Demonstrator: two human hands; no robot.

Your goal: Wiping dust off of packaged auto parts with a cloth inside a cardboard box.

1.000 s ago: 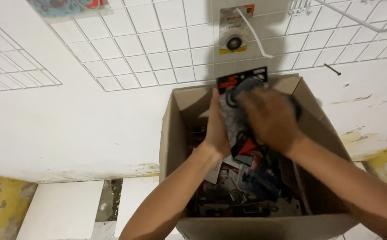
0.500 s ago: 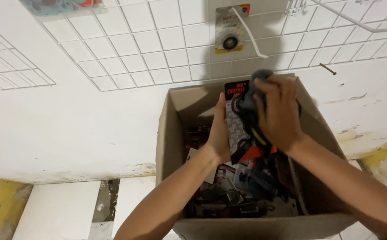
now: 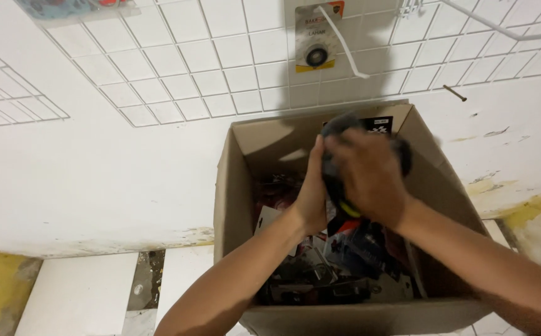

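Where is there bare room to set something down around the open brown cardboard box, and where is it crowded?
Bare white floor tiles lie left of the brown cardboard box, below the white wall. Inside the box, packaged items are heaped; the left hand and right hand hold a dark packaged item above them.
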